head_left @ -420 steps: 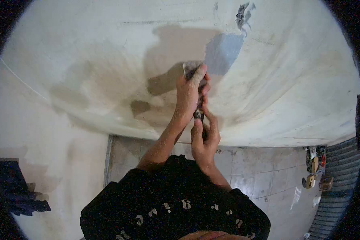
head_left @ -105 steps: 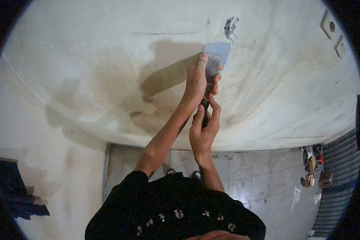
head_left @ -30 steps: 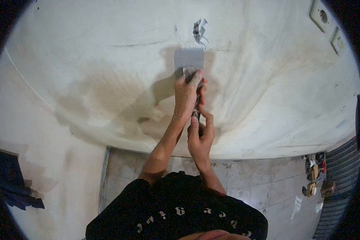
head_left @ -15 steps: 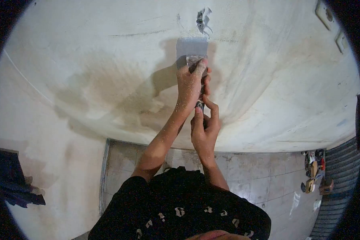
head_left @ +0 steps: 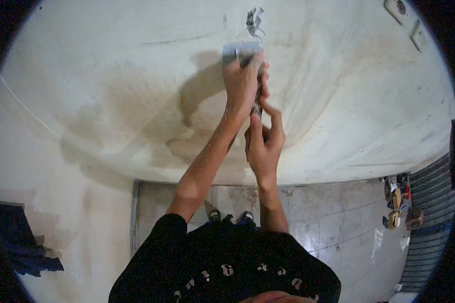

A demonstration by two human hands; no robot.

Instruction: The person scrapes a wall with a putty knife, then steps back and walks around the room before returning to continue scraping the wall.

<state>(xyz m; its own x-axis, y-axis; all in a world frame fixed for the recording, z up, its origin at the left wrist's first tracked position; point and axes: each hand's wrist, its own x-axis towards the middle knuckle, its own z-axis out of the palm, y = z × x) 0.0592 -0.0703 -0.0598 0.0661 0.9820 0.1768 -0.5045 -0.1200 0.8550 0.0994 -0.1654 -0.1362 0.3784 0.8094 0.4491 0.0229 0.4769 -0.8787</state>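
Note:
Both hands grip a flat-bladed scraper [head_left: 247,51], held upright against the stained pale wall. My left hand [head_left: 241,83] is wrapped round its upper part, thumb pointing up along it. Lower down, my right hand [head_left: 266,144] closes its thumb and fingers on the dark lower end. The scraper's top edge lies over a smooth grey rectangular patch [head_left: 228,52] on the wall, partly hidden by the left hand. Just above it is a chipped hole [head_left: 252,21] with a dark fitting in it. Pale specks of dust cover my left forearm.
Two wall plates [head_left: 397,9] sit at the upper right. Dark cloth [head_left: 17,237] hangs at the left. Below are a tiled floor [head_left: 333,217], my shoes [head_left: 215,214], a pile of assorted items [head_left: 395,202] and a ribbed shutter [head_left: 429,217].
Both hands and the scraper have moved up the wall, so the blade covers more of the grey patch. My left hand is blurred. The shoes have come into view.

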